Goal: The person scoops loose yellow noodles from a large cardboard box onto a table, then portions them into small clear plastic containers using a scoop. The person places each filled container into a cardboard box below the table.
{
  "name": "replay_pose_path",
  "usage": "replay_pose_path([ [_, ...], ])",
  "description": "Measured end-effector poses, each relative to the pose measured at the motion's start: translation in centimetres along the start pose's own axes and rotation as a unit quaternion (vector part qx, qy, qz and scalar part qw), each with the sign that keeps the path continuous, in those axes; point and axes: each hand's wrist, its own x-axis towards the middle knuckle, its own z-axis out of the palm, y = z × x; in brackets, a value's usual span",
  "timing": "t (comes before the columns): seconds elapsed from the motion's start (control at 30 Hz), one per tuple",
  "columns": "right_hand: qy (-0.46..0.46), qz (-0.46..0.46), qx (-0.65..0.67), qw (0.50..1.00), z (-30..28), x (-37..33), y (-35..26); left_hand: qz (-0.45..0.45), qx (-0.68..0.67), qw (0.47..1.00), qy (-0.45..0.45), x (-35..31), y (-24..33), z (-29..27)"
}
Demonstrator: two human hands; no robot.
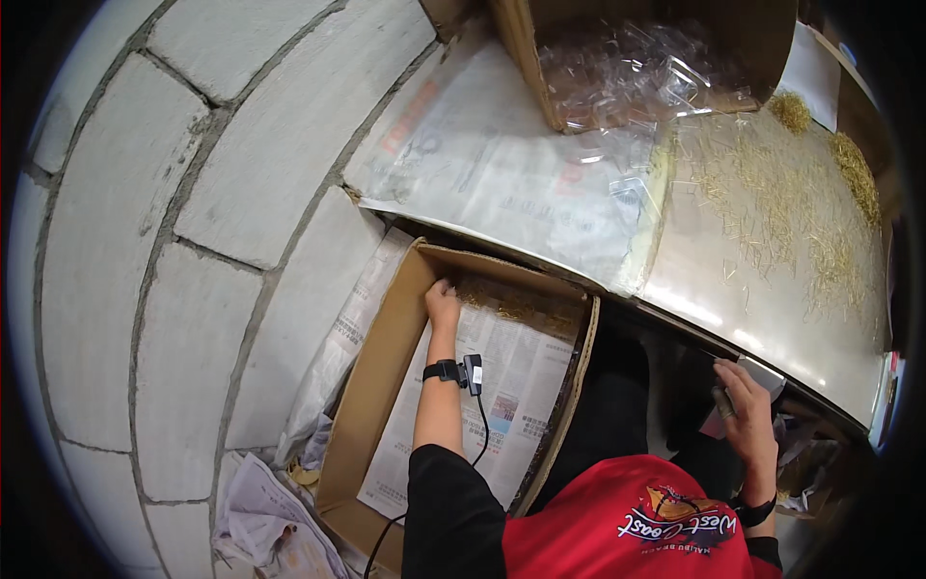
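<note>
My left hand [443, 303] reaches into the far left corner of an open cardboard box [369, 386], its fingers curled in beside the wall. What they hold, if anything, cannot be made out. Newspaper [453, 420] lines the box floor, and a strip of small gold-coloured bits [511, 307] lies along its far end. A black strap with a small device [471, 373] and a cable sits on my left wrist. Off to the right, my right hand [749, 413] hangs just in front of the table edge, fingers extended; something greyish shows at the thumb.
Beyond the box stands a table [762, 299], its left part covered by a plastic-topped sheet [511, 179]. Thin gold-coloured wire pieces [772, 207] are scattered on its right. A tipped cardboard box [529, 68] spills clear plastic pieces [646, 82]. A whitish block wall [193, 193] and crumpled paper [265, 511] are left.
</note>
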Motion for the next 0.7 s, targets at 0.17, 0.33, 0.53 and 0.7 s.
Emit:
replay_pose_path([
  [0.17, -0.014, -0.031, -0.009, 0.999, -0.6, 0.3, 1.1, 0.109, 0.107, 0.988, 0.038, -2.8, 6.0, -3.0],
  [0.33, 0.063, -0.034, -0.074, 0.995, -3.7, 2.5, 4.4, 0.109, -0.153, 0.981, -0.048, -7.5, 23.6, -2.1],
  [0.53, 0.081, 0.083, -0.138, 0.983, -6.7, 9.0, 8.6, 0.191, 0.065, 0.958, -0.203, -8.5, 34.1, 6.9],
  [0.7, 0.05, 0.236, -0.214, 0.946, -7.1, 15.1, 13.6, 0.281, 0.239, 0.924, -0.102, -6.8, 33.3, 14.7],
])
